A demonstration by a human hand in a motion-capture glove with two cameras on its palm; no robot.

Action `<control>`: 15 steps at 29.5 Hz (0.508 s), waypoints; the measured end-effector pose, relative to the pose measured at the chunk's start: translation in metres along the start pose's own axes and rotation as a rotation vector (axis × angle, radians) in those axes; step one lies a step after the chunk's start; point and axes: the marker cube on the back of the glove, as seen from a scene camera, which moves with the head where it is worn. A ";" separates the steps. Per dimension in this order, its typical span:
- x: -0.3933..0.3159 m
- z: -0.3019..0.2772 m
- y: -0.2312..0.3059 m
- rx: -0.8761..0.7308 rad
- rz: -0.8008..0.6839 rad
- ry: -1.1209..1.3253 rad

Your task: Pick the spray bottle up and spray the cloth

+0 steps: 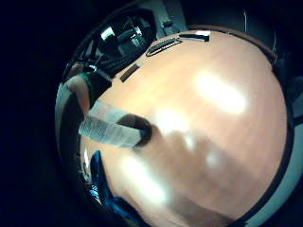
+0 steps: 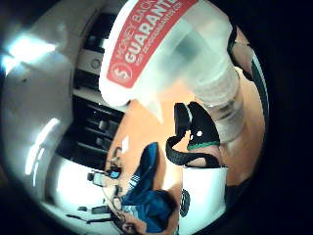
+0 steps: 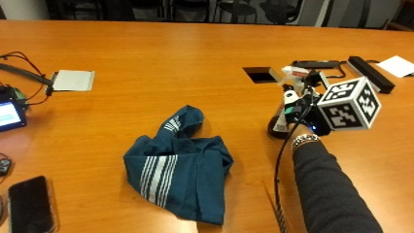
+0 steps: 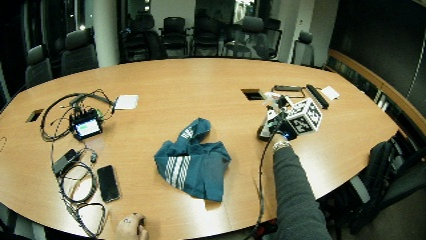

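The cloth (image 3: 181, 167) is lying on the bench (image 3: 162, 63), left of the spray bottle (image 3: 284, 114), which is standing by the right hand (image 3: 304, 114). A phone (image 3: 29, 204) is lying at the near left; a cable slot (image 3: 259, 74) is sitting behind the bottle.

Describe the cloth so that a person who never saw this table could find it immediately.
Start from the large orange wooden table and look near its middle, to the side of the gloved right hand that grips the spray bottle. There lies the cloth, crumpled and apart from the bottle. It is the only soft item: dark teal with white stripes.
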 end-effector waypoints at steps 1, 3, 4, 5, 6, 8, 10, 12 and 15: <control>0.008 0.000 0.003 0.004 0.020 -0.048; 0.026 0.001 0.009 0.019 0.051 -0.114; 0.035 0.000 0.012 0.030 0.059 -0.132; 0.045 0.000 0.014 0.043 0.062 -0.146; 0.056 0.000 0.017 0.056 0.060 -0.161; 0.076 -0.002 0.022 0.086 0.047 -0.202; 0.091 -0.005 0.027 0.130 0.028 -0.242; 0.101 -0.010 0.032 0.191 -0.009 -0.252; 0.109 -0.020 0.038 0.258 -0.082 -0.243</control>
